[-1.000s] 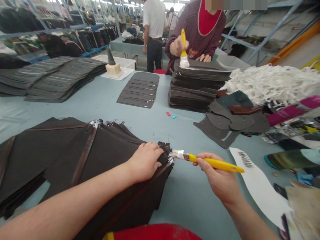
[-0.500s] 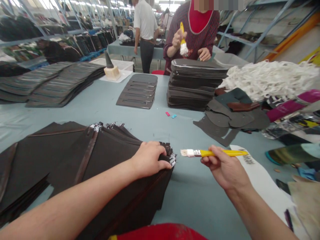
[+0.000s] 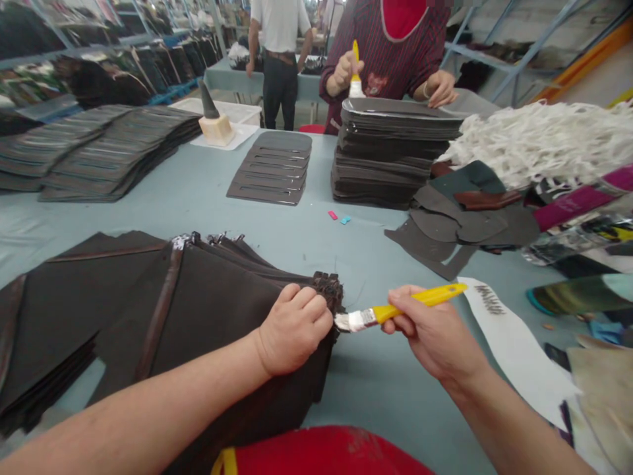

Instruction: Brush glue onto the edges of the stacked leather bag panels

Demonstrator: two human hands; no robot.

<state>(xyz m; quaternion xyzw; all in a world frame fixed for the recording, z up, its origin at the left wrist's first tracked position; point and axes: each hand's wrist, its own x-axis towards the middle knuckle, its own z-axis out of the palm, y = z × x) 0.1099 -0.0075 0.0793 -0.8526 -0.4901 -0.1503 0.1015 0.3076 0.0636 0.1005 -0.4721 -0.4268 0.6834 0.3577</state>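
My left hand [image 3: 294, 328] is closed and presses down on the near end of a fanned stack of dark brown leather pieces [image 3: 198, 316]. My right hand [image 3: 431, 333] grips a yellow-handled brush [image 3: 395, 307]. The brush's white bristles touch the edge of the stack just right of my left fingers. Shiny wet streaks show along the far edges of the fanned pieces.
Across the blue-grey table [image 3: 297, 231], a person in a striped top [image 3: 390, 46] brushes a tall stack of dark pieces [image 3: 390, 148]. Flat grey pieces [image 3: 271, 168], long rows of pieces [image 3: 103, 148], loose leather scraps [image 3: 459, 224], white cords [image 3: 539, 142] and a white paper pattern [image 3: 509, 349] lie around.
My right hand brought the brush back from the open table to the stack's edge, bristles now touching it. My left hand curled tighter on the stack's end.
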